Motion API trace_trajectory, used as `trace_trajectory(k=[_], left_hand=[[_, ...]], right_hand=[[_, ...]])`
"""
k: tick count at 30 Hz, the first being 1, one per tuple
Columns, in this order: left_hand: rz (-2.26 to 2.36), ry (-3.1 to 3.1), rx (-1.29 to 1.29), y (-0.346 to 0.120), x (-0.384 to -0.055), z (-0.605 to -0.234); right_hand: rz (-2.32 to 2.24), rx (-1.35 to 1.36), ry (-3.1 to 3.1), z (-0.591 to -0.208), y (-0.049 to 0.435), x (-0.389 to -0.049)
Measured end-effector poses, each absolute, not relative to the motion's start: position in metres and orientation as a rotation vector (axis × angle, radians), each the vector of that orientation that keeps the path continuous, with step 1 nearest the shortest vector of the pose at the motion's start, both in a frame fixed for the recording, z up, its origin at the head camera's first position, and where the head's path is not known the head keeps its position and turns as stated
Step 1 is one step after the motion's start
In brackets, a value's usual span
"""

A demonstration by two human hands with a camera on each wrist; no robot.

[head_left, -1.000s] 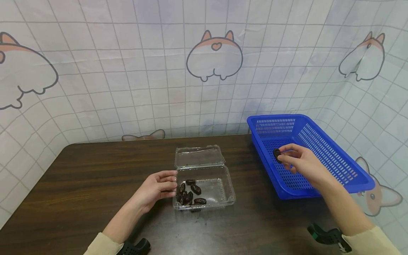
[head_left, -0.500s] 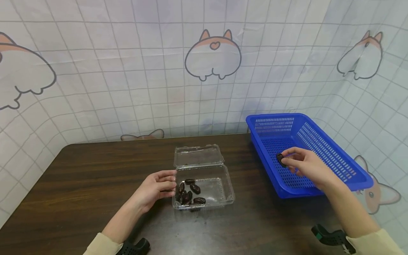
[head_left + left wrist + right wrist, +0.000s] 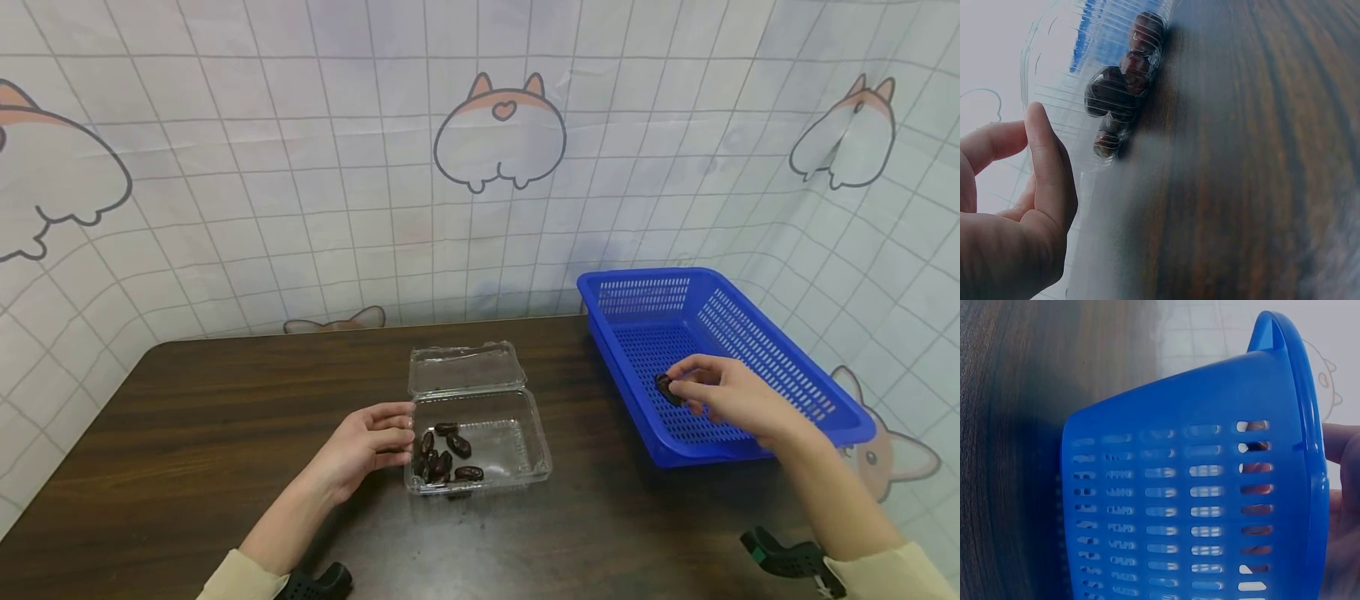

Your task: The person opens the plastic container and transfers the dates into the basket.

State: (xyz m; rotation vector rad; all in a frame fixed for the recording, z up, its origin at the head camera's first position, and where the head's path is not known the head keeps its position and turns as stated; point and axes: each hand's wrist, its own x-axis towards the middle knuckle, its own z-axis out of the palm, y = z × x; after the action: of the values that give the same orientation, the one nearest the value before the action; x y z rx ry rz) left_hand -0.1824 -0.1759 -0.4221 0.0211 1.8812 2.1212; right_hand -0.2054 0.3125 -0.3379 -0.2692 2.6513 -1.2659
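My left hand (image 3: 367, 446) is at the left side of an open clear plastic clamshell box (image 3: 517, 479). In the left wrist view, thumb and finger meet at the box's rim (image 3: 1024, 69). Several dark brown dates (image 3: 442, 462) are gathered toward the box's left front corner; through its clear wall they also appear as glossy dates (image 3: 1110, 94). My right hand (image 3: 731, 400) is over the blue plastic basket (image 3: 652, 437), pinching one date (image 3: 667, 389) between thumb and fingers. In the right wrist view the basket's slotted wall (image 3: 1204, 481) hides most of that hand.
The box's lid (image 3: 468, 369) lies folded back behind it. A dark wood-grain table (image 3: 225, 417) carries everything, and a white grid-patterned cloth (image 3: 337, 208) with cartoon animals hangs behind and at the sides. The basket stands at the table's right end.
My right hand has shifted slightly right and nearer to me, lower over the basket, still pinching the date. The left hand and the box stay where they were.
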Motion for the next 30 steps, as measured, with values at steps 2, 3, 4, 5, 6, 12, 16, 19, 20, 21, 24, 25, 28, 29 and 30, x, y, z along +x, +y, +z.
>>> trace_trajectory(k=[2,3,4,5,6,12,16,19,20,21,24,25,28,29,30], left_hand=[[2.122,1.881,0.017,-0.175,-0.182,-0.422],[2.121,1.881,0.017,-0.175,-0.182,-0.423],[2.122,1.881,0.017,-0.175,-0.182,-0.423],[2.124,1.88,0.021,-0.175,-0.182,-0.423],[2.127,1.879,0.021,-0.175,-0.182,-0.423],[2.134,1.874,0.032,-0.176,-0.182,-0.423],[2.136,1.871,0.031,-0.176,-0.182,-0.423],[2.134,1.872,0.031,-0.175,-0.183,-0.423],[2.132,1.871,0.029,-0.175,-0.183,-0.424],[2.129,1.871,0.032,-0.175,-0.183,-0.424],[2.123,1.87,0.035,-0.174,-0.184,-0.426],[2.12,1.871,0.036,-0.174,-0.184,-0.426],[2.118,1.873,0.037,-0.175,-0.183,-0.425],[2.119,1.873,0.033,-0.175,-0.183,-0.425],[2.12,1.872,0.035,-0.176,-0.183,-0.425]], right_hand=[[-1.266,-0.263,2.665,-0.338,0.314,-0.205],[-1.268,-0.26,2.671,-0.337,0.315,-0.204],[-1.27,-0.262,2.673,-0.337,0.316,-0.204],[-1.275,-0.265,2.672,-0.336,0.316,-0.204],[-1.282,-0.265,2.67,-0.336,0.316,-0.204],[-1.339,-0.311,2.637,-0.326,0.307,-0.205],[-1.364,-0.363,2.617,-0.318,0.294,-0.206],[-1.378,-0.405,2.595,-0.315,0.284,-0.207],[-1.381,-0.416,2.587,-0.314,0.281,-0.208],[-1.386,-0.427,2.579,-0.314,0.278,-0.209],[-1.387,-0.455,2.563,-0.314,0.269,-0.211],[-1.393,-0.463,2.551,-0.314,0.265,-0.211],[-1.41,-0.483,2.518,-0.316,0.255,-0.214],[-1.415,-0.484,2.506,-0.316,0.251,-0.215],[-1.417,-0.491,2.497,-0.316,0.248,-0.215]])
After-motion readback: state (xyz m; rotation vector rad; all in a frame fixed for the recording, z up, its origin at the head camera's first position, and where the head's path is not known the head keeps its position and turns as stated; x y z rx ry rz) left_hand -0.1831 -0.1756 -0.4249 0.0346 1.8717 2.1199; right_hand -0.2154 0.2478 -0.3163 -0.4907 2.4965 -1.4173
